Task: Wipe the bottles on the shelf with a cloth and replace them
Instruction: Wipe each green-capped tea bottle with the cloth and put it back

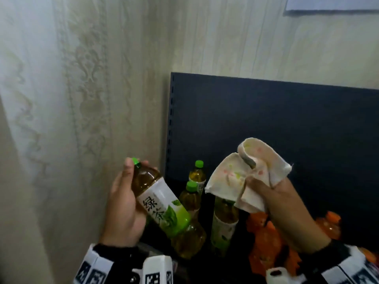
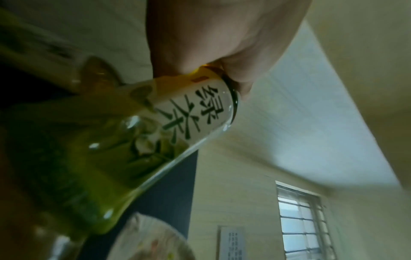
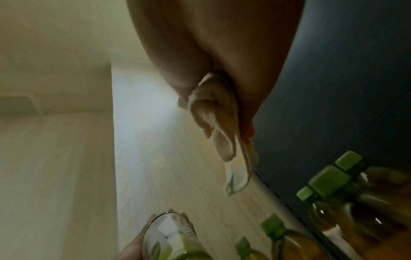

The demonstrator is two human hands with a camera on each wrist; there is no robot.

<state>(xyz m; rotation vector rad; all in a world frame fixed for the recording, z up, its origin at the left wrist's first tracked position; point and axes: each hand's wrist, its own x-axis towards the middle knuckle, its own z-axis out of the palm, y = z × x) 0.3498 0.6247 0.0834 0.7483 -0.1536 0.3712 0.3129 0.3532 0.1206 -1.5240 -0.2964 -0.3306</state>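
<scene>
My left hand (image 1: 125,199) grips a green tea bottle (image 1: 162,203) with a green cap, tilted with its neck up to the left, lifted off the shelf. Its white and green label (image 2: 191,109) fills the left wrist view below my palm (image 2: 213,44). My right hand (image 1: 274,201) holds a crumpled cream cloth (image 1: 246,177) with faint coloured spots, raised to the right of the bottle and apart from it. The cloth (image 3: 222,133) hangs from my fingers in the right wrist view. Three more green tea bottles (image 1: 196,175) stand on the dark shelf behind.
Orange-capped bottles (image 1: 266,238) stand to the right on the shelf, partly hidden by my right arm. A dark slotted back panel (image 1: 287,124) rises behind the bottles. A pale curtain (image 1: 61,119) hangs close on the left. Marker-covered wrist mounts (image 1: 155,271) show at the bottom.
</scene>
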